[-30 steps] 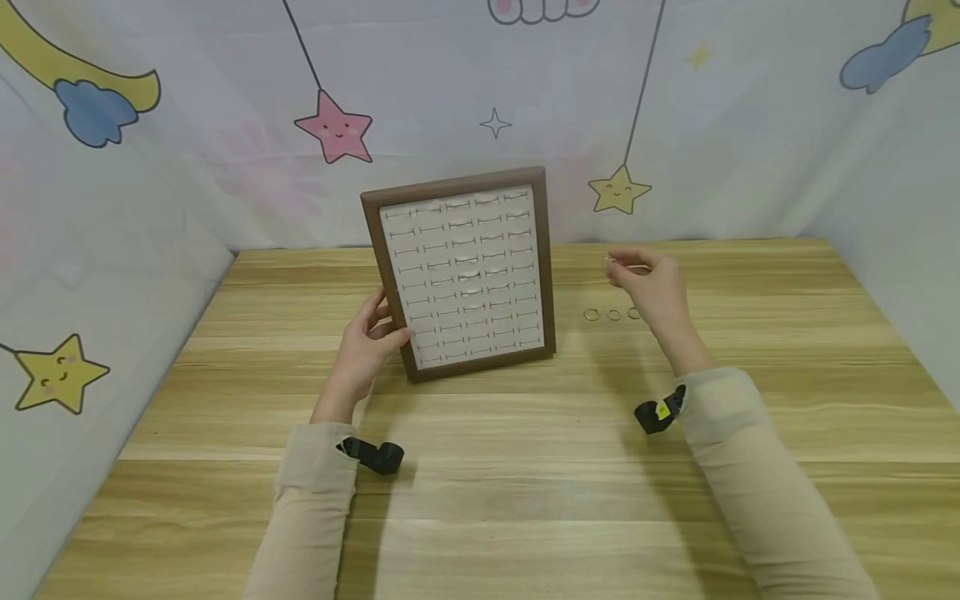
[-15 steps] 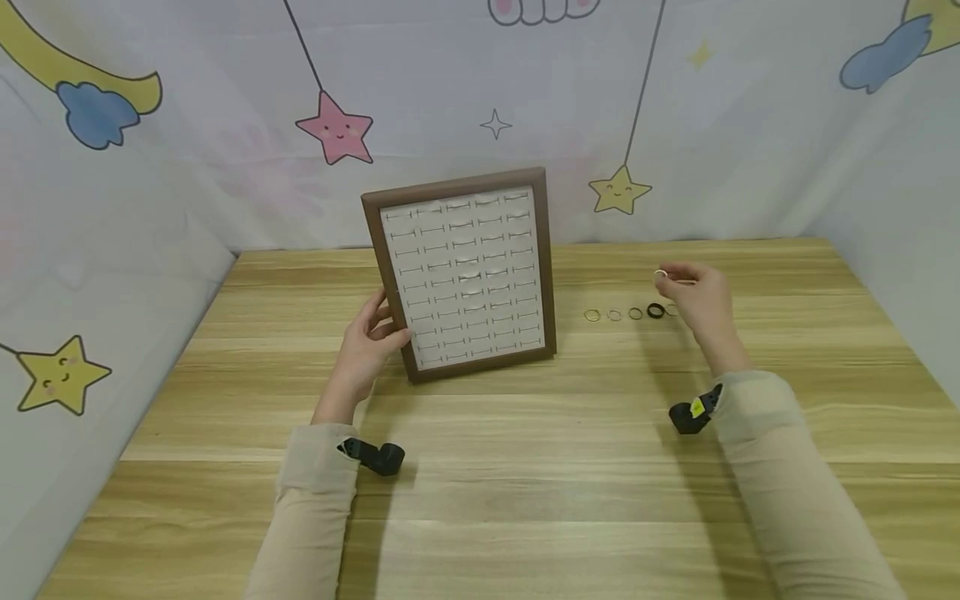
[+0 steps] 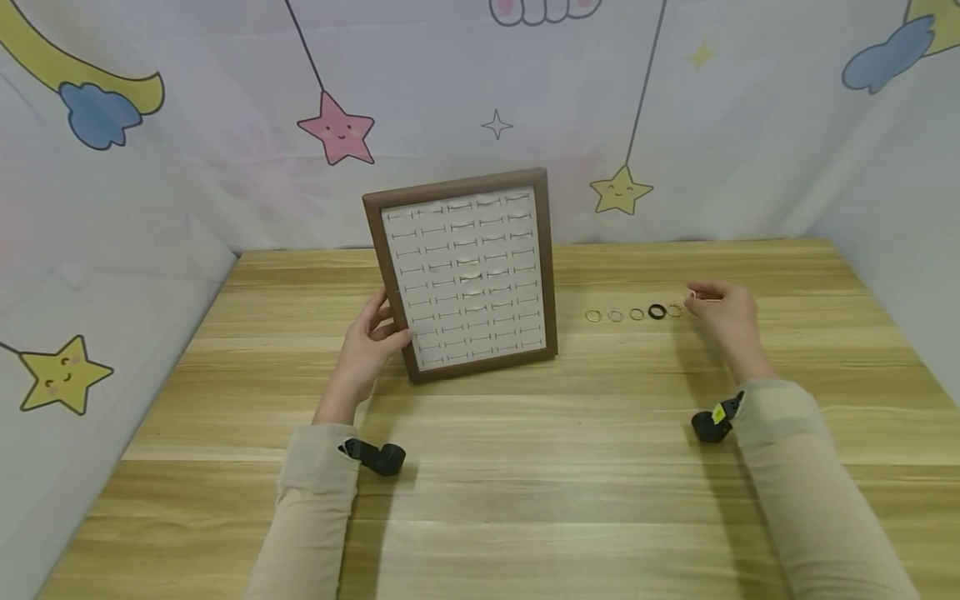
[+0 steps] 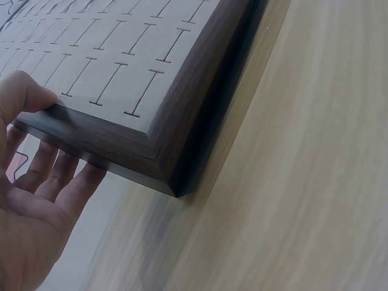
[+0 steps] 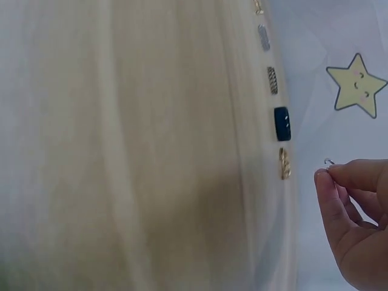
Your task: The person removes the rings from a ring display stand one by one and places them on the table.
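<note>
My left hand (image 3: 366, 346) grips the left side of a brown-framed ring display board (image 3: 472, 275), thumb on the front and fingers behind. Its white padded face carries rows of slits, seen close in the left wrist view, where the dark frame (image 4: 109, 136) runs between thumb and fingers. At the right, my right hand (image 3: 727, 321) pinches a small silvery ring (image 5: 328, 162) between thumb and index finger. Just left of that hand a gold ring (image 5: 285, 163) stands at the end of a row, beside a wide black ring (image 3: 657, 312).
Farther left in the row are a dark patterned ring (image 3: 637, 314), a silver ring (image 3: 616, 316) and a gold ring (image 3: 594, 316). The wooden table (image 3: 480, 492) reaches back to a white curtain (image 3: 435, 92) printed with stars.
My right hand has moved right and lower with the ring, from above the row to its right end, uncovering the black and gold rings. The left hand and board hold still.
</note>
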Motion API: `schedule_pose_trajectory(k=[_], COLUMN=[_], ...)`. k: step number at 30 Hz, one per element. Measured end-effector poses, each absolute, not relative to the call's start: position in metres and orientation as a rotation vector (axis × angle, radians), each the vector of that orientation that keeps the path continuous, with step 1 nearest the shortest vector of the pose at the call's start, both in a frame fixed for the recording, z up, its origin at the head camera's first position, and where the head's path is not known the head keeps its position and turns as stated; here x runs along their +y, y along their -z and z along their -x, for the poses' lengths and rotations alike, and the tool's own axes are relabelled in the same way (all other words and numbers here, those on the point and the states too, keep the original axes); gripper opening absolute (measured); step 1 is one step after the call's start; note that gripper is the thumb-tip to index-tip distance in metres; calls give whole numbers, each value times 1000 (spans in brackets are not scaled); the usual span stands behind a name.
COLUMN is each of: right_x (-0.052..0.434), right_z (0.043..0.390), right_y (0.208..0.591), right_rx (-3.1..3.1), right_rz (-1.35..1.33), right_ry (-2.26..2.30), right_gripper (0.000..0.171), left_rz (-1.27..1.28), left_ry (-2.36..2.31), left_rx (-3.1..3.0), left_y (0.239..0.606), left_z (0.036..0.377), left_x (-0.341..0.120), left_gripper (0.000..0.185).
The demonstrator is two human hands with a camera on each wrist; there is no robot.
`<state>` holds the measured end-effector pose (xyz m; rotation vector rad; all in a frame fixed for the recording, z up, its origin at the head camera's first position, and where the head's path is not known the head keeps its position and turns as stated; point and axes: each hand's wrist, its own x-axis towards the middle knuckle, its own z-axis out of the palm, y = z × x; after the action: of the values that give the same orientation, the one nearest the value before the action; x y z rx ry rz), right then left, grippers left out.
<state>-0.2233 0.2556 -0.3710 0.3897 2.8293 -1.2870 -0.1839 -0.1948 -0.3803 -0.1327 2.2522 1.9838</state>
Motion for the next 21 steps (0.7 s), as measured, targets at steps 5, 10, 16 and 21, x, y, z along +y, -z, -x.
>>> schedule_pose_trajectory(k=[5,10,16,21], right_x=[265,274,278,277], right_z=[222,223,225,225], right_y=[379,385,388,388], right_rx=[2841,2841,2845,2826], right_rz=[-405,-415,-410,-411], right_ry=[1248,1203,1181,1167], right_gripper=[40,39,38,40], left_rz=[128,125,130,135], left_ry=[-1983,-1986,-1986,-1982], left_rx=[2248,2242,2242,2246], left_y=[380,380,380,380], left_z=[184,184,184,184], left_x=[-195,-195,-195,-195], left_gripper=[81,81,80,81])
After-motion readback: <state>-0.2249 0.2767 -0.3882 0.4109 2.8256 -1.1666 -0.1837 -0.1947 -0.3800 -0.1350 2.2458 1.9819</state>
